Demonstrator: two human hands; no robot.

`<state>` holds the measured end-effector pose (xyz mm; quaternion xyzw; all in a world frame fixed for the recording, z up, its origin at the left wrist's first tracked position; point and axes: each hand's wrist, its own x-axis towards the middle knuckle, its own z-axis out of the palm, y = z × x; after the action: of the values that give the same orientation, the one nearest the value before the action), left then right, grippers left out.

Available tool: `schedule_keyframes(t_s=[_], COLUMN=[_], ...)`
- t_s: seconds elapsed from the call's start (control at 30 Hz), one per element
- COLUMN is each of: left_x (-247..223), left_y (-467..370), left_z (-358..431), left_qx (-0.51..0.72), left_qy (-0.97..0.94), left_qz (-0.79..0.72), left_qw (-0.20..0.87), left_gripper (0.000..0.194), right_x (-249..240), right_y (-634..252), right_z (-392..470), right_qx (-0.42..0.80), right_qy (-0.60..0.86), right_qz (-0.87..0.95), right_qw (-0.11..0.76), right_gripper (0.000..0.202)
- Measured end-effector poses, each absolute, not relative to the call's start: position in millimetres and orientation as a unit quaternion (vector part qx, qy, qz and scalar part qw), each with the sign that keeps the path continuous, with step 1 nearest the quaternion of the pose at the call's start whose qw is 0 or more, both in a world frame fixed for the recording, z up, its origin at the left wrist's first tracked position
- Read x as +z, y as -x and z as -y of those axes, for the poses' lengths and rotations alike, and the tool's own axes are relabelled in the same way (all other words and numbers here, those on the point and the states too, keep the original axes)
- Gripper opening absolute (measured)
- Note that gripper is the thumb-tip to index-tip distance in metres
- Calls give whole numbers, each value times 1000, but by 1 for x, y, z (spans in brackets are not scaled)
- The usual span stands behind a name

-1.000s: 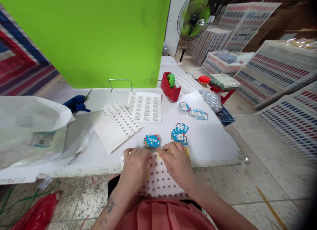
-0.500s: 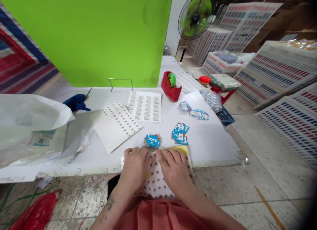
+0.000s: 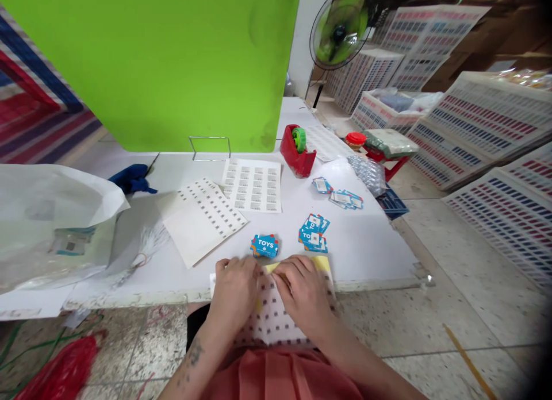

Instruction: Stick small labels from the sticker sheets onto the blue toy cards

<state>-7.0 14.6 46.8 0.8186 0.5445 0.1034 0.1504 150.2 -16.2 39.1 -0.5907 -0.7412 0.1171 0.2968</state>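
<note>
A sheet of small dark-printed stickers (image 3: pixel 271 315), with yellow showing along its top edge, lies over the table's front edge and my lap. My left hand (image 3: pixel 236 285) grips the sheet's upper left part with curled fingers. On its upper right, my right hand (image 3: pixel 302 288) is closed, thumb and forefinger pinched at the sheet near the yellow strip. Whether a loose sticker is between those fingertips is too small to tell. Just beyond my hands sits a small stack of blue TOYS cards (image 3: pixel 264 246). More blue cards bearing white stickers (image 3: pixel 314 233) lie to its right.
Further sticker sheets (image 3: pixel 252 185) lie behind the cards. A red tape dispenser (image 3: pixel 297 153) stands at the back right, near bubble wrap (image 3: pixel 368 175). On the left are a clear plastic bag (image 3: pixel 52 227) and a bundle of white strings (image 3: pixel 146 247). A green board (image 3: pixel 172 72) rises behind.
My right hand has drawn back slightly towards me and its fingers have curled more. More of the yellow strip shows between my hands. My left hand has hardly moved.
</note>
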Motion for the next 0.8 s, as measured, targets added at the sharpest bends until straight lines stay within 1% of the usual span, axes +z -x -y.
schedule_keyframes(t_s=[0.13,0.2,0.27,0.3,0.33,0.4,0.47,0.53,0.67,0.8], left_x=[42,42,44,45,47,49,49,46,42,39], left_y=[10,9,8,8,8,8,9,11,12,11], left_z=[-15,-14,-12,-11,-11,-10,-10,-11,-12,-15], left_qx=[103,112,115,114,112,107,106,106,107,129], left_qy=[-824,-835,-844,-845,-846,-846,-847,-851,-859,-865], left_qz=[-539,-522,-506,-502,-500,-498,-496,-488,-475,-465], left_qw=[138,133,137,141,147,157,160,160,156,138], left_gripper=[21,18,16,16,16,18,18,16,13,12], right_x=[40,41,42,42,43,45,48,50,53,55], right_y=[-164,-171,-174,-174,-173,-169,-166,-165,-167,-170], right_z=[6,-4,-15,-20,-25,-34,-42,-52,-70,-78], right_qx=[225,240,225,211,197,179,183,206,245,228], right_qy=[621,638,638,631,620,589,564,538,479,455], right_qz=[668,641,649,665,687,735,769,792,829,852], right_qw=[343,354,348,339,325,285,238,200,152,126], right_gripper=[10,14,15,19,28,53,73,84,94,90])
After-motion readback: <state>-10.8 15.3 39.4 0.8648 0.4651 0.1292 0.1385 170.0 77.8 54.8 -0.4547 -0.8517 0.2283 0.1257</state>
